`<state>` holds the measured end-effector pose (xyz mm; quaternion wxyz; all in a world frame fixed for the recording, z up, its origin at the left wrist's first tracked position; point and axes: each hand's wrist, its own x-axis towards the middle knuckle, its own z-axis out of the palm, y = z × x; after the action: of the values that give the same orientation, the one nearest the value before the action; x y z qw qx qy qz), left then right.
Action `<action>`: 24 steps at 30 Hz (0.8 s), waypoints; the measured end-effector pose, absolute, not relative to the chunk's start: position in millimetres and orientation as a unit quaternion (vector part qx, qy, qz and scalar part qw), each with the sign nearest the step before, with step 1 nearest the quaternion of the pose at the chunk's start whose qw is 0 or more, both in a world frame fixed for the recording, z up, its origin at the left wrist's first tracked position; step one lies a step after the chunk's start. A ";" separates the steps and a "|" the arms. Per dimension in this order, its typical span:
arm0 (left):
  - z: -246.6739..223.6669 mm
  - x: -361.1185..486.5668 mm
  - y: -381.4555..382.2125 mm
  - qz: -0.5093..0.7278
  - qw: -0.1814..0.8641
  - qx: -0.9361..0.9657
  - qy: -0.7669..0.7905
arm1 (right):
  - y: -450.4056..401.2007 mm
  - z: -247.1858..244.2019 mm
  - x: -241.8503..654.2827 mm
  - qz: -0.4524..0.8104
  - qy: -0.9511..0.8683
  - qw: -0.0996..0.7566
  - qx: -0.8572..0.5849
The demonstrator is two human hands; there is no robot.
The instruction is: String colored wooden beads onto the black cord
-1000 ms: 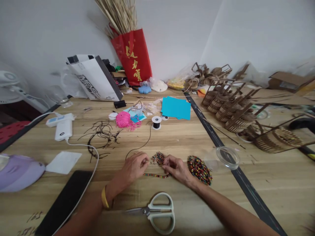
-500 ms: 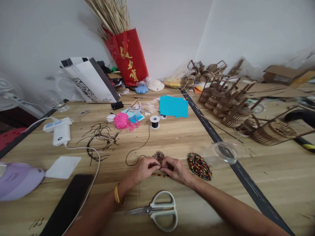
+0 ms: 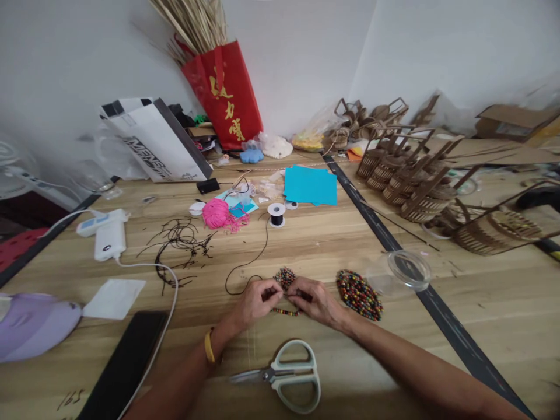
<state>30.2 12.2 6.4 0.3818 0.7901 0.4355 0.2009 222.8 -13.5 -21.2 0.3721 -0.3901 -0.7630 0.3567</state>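
My left hand [image 3: 261, 300] is closed in a pinch at the middle of the table, a yellow band on its wrist. Black cord [image 3: 240, 267] runs from a white spool [image 3: 276, 216] down to this hand. Close by on the right, my right hand [image 3: 315, 300] pinches with thumb and forefinger; what sits in its fingertips is too small to make out. Just beyond the fingertips lies a pile of loose coloured beads [image 3: 285, 277]. A short row of strung beads [image 3: 285, 312] lies below them. To the right rests a coiled heap of bead strings [image 3: 359, 295].
White-handled scissors [image 3: 294, 373] lie in front of me. A round clear lid [image 3: 409, 270] is at right, near small woven baskets [image 3: 422, 198]. Further off are pink yarn [image 3: 216, 214], blue sheets [image 3: 310, 185] and black cord scraps [image 3: 179, 248]. A black phone [image 3: 125, 361] lies at left.
The whole view has shifted slightly. My fingertips are a little further apart, both hands still pinched in the same place by the beads.
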 end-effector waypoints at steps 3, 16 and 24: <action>7.6 29.7 12.4 0.209 0.379 0.789 0.435 | -13.0 -19.4 222.9 0.355 -0.763 0.380 -0.384; 4.5 26.5 17.1 0.233 0.401 0.764 0.448 | -15.6 -16.5 220.9 0.368 -0.743 0.390 -0.401; -2.5 22.1 22.9 0.275 0.337 0.766 0.473 | -12.7 -20.0 223.7 0.417 -0.697 0.386 -0.438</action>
<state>22.1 22.9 -2.5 0.3375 0.7663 0.4728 0.2746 223.7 -12.7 -20.0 0.3863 -0.4380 -0.6966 0.4167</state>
